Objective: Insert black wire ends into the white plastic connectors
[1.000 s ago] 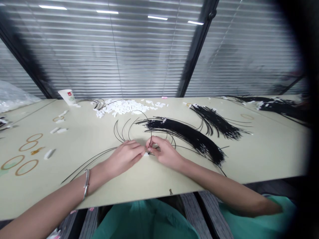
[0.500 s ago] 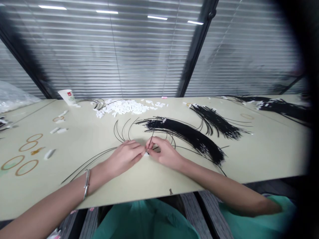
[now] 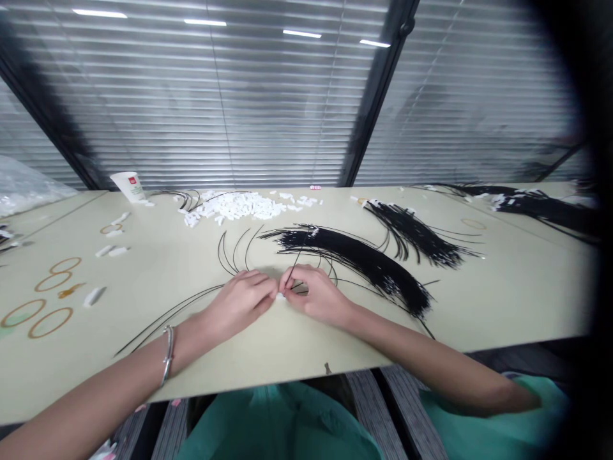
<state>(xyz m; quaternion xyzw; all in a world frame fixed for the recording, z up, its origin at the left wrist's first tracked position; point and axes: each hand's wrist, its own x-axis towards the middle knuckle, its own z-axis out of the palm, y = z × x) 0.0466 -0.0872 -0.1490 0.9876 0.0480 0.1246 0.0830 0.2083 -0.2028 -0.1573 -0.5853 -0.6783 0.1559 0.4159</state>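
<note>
My left hand point(image 3: 246, 295) is closed near the table's front, its fingertips pinching a small white connector point(image 3: 280, 296) that shows only in part. Right beside it, my right hand point(image 3: 313, 291) pinches a thin black wire point(image 3: 295, 259) between thumb and forefinger. That wire sticks up and away from the fingers, and its lower end is hidden at the connector. Several loose black wires curve out around both hands. Just beyond my right hand lies a thick bundle of black wires point(image 3: 357, 255) with pale tips.
A pile of white connectors point(image 3: 242, 206) lies at the back, with a tilted paper cup point(image 3: 128, 186) to its left. A second wire bundle point(image 3: 416, 233) and more wires point(image 3: 546, 207) are to the right. Rubber bands point(image 3: 50, 322) lie at left on the table point(image 3: 158, 268).
Both hands stay almost in place. The wire in my right hand leans slightly more to the right, and the fingertips have shifted a little at the connector.
</note>
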